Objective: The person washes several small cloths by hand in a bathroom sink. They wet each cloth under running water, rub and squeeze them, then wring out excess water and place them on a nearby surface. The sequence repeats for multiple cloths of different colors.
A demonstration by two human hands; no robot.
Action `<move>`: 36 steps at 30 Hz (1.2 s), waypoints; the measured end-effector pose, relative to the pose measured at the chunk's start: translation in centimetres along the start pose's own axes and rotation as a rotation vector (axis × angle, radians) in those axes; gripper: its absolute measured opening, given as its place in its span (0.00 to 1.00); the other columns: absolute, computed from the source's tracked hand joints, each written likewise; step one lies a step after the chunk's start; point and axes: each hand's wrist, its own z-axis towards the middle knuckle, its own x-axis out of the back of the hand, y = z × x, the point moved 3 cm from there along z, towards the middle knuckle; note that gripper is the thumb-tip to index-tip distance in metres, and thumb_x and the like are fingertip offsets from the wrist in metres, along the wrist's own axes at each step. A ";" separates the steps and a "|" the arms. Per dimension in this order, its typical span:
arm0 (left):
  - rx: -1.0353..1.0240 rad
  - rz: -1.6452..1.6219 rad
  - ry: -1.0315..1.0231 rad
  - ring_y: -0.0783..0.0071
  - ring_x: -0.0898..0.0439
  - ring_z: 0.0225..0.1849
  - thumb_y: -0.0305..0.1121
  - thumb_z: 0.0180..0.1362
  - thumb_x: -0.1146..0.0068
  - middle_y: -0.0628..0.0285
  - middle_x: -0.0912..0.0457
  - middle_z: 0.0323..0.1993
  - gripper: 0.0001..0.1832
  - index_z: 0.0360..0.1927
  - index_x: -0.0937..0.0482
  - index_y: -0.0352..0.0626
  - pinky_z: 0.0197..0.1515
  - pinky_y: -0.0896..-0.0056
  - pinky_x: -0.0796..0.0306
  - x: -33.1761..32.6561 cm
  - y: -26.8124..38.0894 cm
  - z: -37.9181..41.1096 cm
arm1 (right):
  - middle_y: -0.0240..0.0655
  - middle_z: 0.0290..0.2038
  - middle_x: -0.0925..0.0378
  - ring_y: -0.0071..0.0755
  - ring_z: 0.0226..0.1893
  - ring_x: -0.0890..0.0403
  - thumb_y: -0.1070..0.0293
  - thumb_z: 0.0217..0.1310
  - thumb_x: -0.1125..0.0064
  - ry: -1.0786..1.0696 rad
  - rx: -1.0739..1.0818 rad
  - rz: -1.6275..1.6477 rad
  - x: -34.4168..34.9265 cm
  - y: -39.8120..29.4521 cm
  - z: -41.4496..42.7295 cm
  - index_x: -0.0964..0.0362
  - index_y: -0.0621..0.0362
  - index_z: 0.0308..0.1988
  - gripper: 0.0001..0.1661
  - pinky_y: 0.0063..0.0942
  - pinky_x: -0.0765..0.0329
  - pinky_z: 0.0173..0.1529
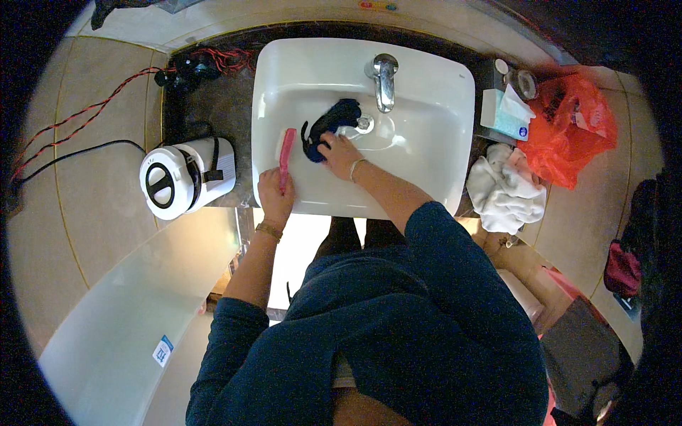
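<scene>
My left hand [275,193] grips the handle of a pink scrubbing brush [287,148] over the left side of the white washbasin [298,194]. Its pale bristles face left, apart from the dark item. In the basin lies a dark navy, shoe-like item [333,120] with a thin loop or strap at its left edge. My right hand [341,157] holds its near end, the fingertips pressed onto it. Part of the item is hidden under those fingers. Beside it are the drain stopper [364,124] and a little water. The chrome faucet [384,85] stands behind; no stream shows from it.
On the left of the dark counter [213,101] lies a white appliance [184,175] with a black strap, near red-black cords [224,57]. To the right are a tissue box [498,117], a red plastic bag [573,128] and a crumpled white cloth [506,189]. A glass panel [122,319] stands lower left.
</scene>
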 end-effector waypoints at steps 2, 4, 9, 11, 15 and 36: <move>-0.014 0.013 0.014 0.49 0.27 0.42 0.30 0.53 0.47 0.50 0.23 0.38 0.11 0.39 0.24 0.36 0.45 0.52 0.34 -0.1 0.2 0.1 | 0.46 0.58 0.38 0.48 0.61 0.38 0.64 0.54 0.44 0.012 -0.002 -0.157 0.2 2.2 0.2 0.33 0.57 0.50 0.22 0.48 0.40 0.62; -0.001 0.015 0.012 0.49 0.27 0.42 0.31 0.53 0.46 0.51 0.22 0.38 0.10 0.38 0.23 0.37 0.45 0.52 0.34 -0.3 0.1 0.4 | 0.44 0.58 0.38 0.46 0.61 0.38 0.65 0.54 0.45 0.031 -0.038 -0.298 0.3 4.2 0.4 0.33 0.55 0.50 0.22 0.50 0.40 0.61; 0.116 -0.043 -0.014 0.50 0.27 0.42 0.33 0.52 0.44 0.53 0.21 0.36 0.09 0.34 0.22 0.39 0.45 0.52 0.34 -0.3 -0.6 0.6 | 0.44 0.56 0.36 0.45 0.59 0.37 0.57 0.53 0.42 -0.162 -0.259 -0.298 3.8 6.4 -0.7 0.32 0.54 0.49 0.24 0.43 0.37 0.57; 0.139 -0.075 0.009 0.50 0.27 0.42 0.33 0.52 0.44 0.53 0.20 0.34 0.09 0.32 0.21 0.39 0.45 0.52 0.33 0.2 0.1 1.1 | 0.44 0.55 0.35 0.45 0.58 0.36 0.54 0.52 0.41 -0.189 -0.380 -0.254 4.5 6.9 -1.9 0.32 0.55 0.49 0.26 0.43 0.36 0.56; 0.204 -0.122 0.027 0.50 0.27 0.40 0.34 0.52 0.44 0.52 0.20 0.31 0.09 0.28 0.21 0.38 0.43 0.52 0.33 0.4 0.0 1.2 | 0.49 0.50 0.31 0.48 0.51 0.29 0.46 0.55 0.47 -0.338 -0.598 -0.188 5.1 6.3 -3.5 0.31 0.62 0.48 0.32 0.40 0.29 0.53; 0.502 -0.498 0.202 0.53 0.31 0.54 0.34 0.58 0.45 0.49 0.29 0.54 0.11 0.41 0.22 0.38 0.59 0.61 0.39 3.1 -1.1 0.8 | 0.48 0.47 0.35 0.54 0.51 0.34 0.71 0.44 0.35 0.370 0.122 0.443 3.4 -10.0 6.2 0.33 0.61 0.46 0.26 0.42 0.33 0.56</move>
